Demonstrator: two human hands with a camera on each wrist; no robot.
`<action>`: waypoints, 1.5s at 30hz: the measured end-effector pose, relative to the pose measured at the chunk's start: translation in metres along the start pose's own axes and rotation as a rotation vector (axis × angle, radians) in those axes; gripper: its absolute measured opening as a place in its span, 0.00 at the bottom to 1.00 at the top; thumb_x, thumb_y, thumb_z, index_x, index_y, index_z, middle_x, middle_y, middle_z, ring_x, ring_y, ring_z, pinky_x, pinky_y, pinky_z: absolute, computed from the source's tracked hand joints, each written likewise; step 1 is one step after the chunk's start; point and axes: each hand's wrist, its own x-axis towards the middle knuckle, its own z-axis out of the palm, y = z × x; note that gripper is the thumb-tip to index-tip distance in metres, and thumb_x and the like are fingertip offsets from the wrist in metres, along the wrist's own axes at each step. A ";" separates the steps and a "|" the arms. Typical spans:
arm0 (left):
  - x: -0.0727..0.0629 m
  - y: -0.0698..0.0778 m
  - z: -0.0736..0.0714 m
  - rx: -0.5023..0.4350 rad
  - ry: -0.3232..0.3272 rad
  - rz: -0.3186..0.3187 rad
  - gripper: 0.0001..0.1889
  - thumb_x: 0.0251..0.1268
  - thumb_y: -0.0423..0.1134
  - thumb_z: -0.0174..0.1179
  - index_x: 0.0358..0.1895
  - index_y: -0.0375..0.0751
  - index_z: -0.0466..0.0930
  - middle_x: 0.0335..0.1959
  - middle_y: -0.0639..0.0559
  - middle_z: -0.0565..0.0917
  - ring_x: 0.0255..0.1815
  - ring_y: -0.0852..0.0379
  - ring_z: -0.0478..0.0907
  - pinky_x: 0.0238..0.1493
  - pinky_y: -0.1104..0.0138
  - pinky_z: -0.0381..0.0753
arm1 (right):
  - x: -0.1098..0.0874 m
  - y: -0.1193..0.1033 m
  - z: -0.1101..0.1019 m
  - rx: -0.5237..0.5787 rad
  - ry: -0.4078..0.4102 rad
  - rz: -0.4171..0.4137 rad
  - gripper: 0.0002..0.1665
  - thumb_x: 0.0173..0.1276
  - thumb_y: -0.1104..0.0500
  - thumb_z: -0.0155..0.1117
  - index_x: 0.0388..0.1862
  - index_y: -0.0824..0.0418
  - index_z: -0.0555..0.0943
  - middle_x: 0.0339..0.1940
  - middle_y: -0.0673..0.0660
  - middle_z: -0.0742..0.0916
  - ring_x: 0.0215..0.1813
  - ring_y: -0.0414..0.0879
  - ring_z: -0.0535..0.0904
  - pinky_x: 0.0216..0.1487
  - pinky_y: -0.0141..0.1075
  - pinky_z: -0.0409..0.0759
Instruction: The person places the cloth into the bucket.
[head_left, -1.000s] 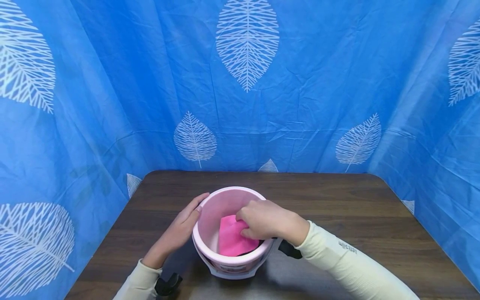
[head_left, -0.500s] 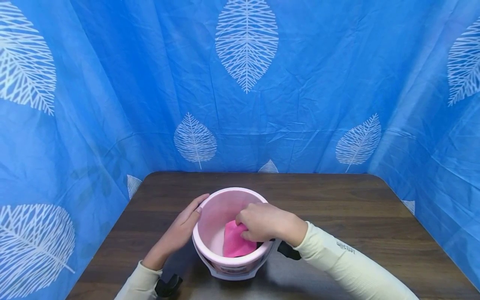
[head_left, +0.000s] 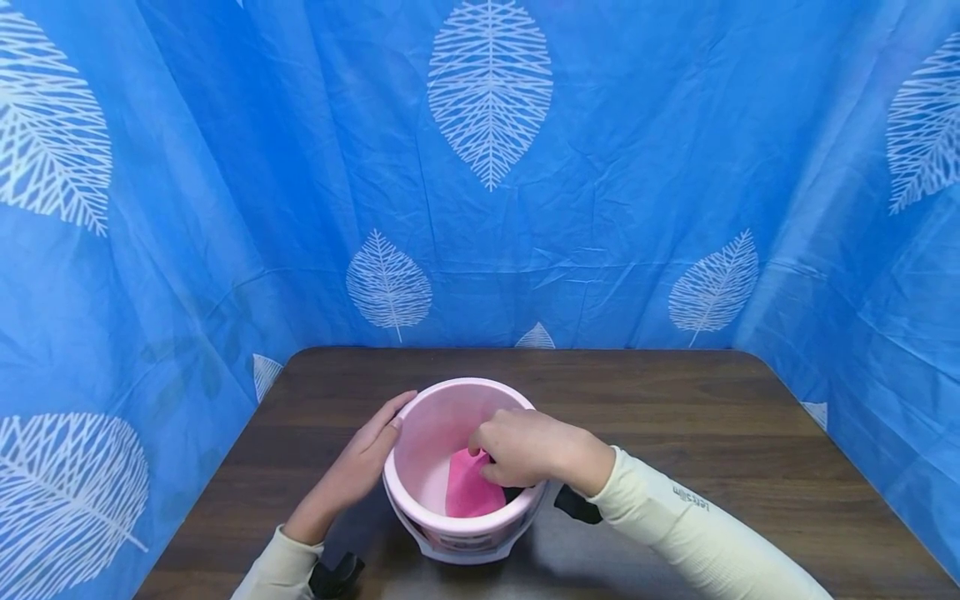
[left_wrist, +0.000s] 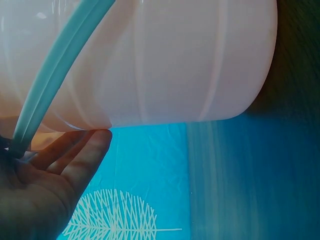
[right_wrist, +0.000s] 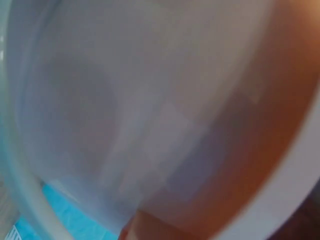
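A pale pink bucket stands on the table in the head view. My left hand lies against its left side, thumb along the rim and fingers outside. The left wrist view shows those fingers straight against the outer wall, beside the handle. Inside the bucket, my right hand pinches a bright pink cloth with curled fingers. The cloth hangs low near the front right wall, with something dark beside it. In the right wrist view the bucket wall fills most of the picture, blurred.
The dark wooden table extends around the bucket. A blue curtain with white leaf prints encloses the back and both sides. Black straps sit at the wrists.
The pink cloth has gone lower and shows less of itself, its left edge shifting right inside the bucket. My right hand has sunk slightly with it. My left hand keeps its place on the bucket.
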 end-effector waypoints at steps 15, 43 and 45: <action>0.000 0.002 0.001 0.012 0.009 -0.018 0.25 0.84 0.41 0.41 0.77 0.39 0.60 0.74 0.41 0.69 0.72 0.39 0.68 0.68 0.46 0.70 | -0.006 0.004 -0.003 0.034 0.063 -0.032 0.12 0.67 0.58 0.69 0.48 0.56 0.89 0.33 0.44 0.87 0.31 0.36 0.77 0.35 0.30 0.79; -0.001 0.002 -0.001 0.015 -0.002 -0.005 0.24 0.84 0.42 0.41 0.77 0.41 0.61 0.74 0.40 0.68 0.73 0.38 0.66 0.69 0.45 0.67 | -0.020 0.014 -0.005 -0.087 0.275 -0.125 0.07 0.67 0.56 0.69 0.43 0.54 0.86 0.21 0.43 0.74 0.23 0.37 0.68 0.28 0.33 0.71; -0.002 0.002 -0.001 0.019 -0.001 -0.008 0.24 0.84 0.42 0.41 0.77 0.41 0.61 0.74 0.40 0.68 0.73 0.38 0.66 0.69 0.45 0.67 | -0.021 0.016 -0.004 -0.100 0.296 -0.136 0.07 0.67 0.55 0.70 0.43 0.54 0.87 0.22 0.43 0.77 0.25 0.38 0.70 0.31 0.35 0.74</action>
